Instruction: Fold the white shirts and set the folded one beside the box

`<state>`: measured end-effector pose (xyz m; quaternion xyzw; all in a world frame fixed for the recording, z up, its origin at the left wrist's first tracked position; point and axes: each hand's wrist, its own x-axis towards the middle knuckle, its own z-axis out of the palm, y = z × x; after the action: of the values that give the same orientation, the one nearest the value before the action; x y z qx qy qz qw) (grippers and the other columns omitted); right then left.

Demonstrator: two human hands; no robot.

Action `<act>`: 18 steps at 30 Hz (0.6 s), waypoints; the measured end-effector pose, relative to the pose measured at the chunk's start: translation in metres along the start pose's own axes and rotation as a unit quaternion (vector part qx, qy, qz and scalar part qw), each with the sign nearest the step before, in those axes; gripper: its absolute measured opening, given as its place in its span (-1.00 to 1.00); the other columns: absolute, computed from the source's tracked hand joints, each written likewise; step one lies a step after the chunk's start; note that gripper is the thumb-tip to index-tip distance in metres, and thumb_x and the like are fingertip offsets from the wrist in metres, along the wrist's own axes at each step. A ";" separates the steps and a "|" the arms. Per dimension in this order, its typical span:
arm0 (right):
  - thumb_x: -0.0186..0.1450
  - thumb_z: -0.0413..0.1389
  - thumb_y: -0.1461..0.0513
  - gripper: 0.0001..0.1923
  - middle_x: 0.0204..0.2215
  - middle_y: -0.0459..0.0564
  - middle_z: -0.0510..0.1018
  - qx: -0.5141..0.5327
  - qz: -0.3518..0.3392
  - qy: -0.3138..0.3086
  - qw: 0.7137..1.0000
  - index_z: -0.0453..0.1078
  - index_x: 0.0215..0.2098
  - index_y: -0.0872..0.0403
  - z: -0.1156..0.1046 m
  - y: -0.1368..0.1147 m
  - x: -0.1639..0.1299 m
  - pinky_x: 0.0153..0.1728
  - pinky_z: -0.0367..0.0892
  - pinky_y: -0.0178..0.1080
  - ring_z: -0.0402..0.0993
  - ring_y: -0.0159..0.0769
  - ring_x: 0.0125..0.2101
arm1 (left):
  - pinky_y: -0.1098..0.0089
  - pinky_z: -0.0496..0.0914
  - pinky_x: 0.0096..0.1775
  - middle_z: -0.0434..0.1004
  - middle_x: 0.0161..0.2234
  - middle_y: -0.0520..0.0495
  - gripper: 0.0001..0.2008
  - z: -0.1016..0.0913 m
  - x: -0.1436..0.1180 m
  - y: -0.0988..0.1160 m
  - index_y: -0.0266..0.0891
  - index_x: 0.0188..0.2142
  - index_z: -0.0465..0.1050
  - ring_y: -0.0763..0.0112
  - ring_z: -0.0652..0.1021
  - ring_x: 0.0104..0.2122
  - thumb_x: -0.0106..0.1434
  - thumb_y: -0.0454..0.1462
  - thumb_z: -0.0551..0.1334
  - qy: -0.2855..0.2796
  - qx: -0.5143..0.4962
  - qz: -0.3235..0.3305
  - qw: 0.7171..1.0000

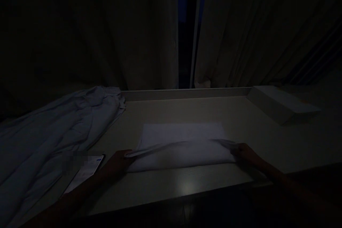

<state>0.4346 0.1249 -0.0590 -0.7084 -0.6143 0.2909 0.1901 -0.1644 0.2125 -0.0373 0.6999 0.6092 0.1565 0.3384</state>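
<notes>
Two hands of mine pinch a folded white cloth [181,146] lying mid-worktop [267,139], left hand [117,162] clenched on its left fold edge, right hand [244,153] grasping the right, crumpled sheets [53,128] well left.

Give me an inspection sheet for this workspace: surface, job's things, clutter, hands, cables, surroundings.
Surface: pale table with a raised back edge, dimly lit.
Job's things: white cloth lying flat at centre, its near edge lifted into a fold.
Clutter: crumpled light sheet heaped at the left; phone by the left forearm; pale box at the right rear.
Hands: left hand pinches the fold's left end; right hand pinches its right end.
Cables: nothing seen.
Surroundings: curtains behind the table, parted on a dark window; too dark to tell more.
</notes>
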 end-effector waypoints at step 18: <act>0.13 0.13 -0.09 -0.56 -0.44 -0.03 0.54 0.105 -0.034 0.037 0.993 0.50 -0.38 0.13 -0.041 -0.023 0.038 -0.41 0.26 -0.28 0.39 -0.26 -0.42 | 0.28 0.42 -0.17 0.60 -0.19 -0.20 -0.50 -0.008 0.046 0.035 -0.29 -0.12 0.49 0.12 0.57 -0.20 0.18 0.06 0.12 0.165 -0.007 0.005 0.986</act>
<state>0.4464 0.1702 -0.0207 -0.6733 -0.5968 0.3209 0.2957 -0.1333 0.2582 -0.0173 0.6652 0.6519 0.2761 0.2373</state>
